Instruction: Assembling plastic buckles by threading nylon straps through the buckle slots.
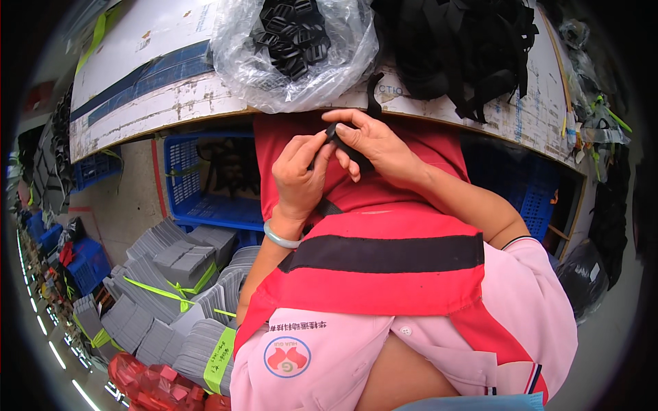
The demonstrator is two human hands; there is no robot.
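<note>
My left hand (301, 168) and my right hand (377, 145) meet in front of the table edge, above my red apron. Both are closed, fingertips pinching a small black piece (332, 132) that looks like a strap end, perhaps with a buckle on it. Fingers hide most of it, so its exact shape cannot be made out. More black webbing shows behind the fingers. Just beyond my hands, a clear plastic bag (233, 68) holds many black plastic strap buckles (291, 34). Right of it lies a heap of black webbing straps (459, 51); one strap (374, 96) hangs at the table edge.
The white, worn table (171, 85) spans the far side. Beneath it stand blue plastic crates (179, 178). Bundles of grey flat pieces (161, 270) with yellow-green ties stack at lower left, beside a red wrapped bundle (154, 383). A black bag (582, 277) sits at right.
</note>
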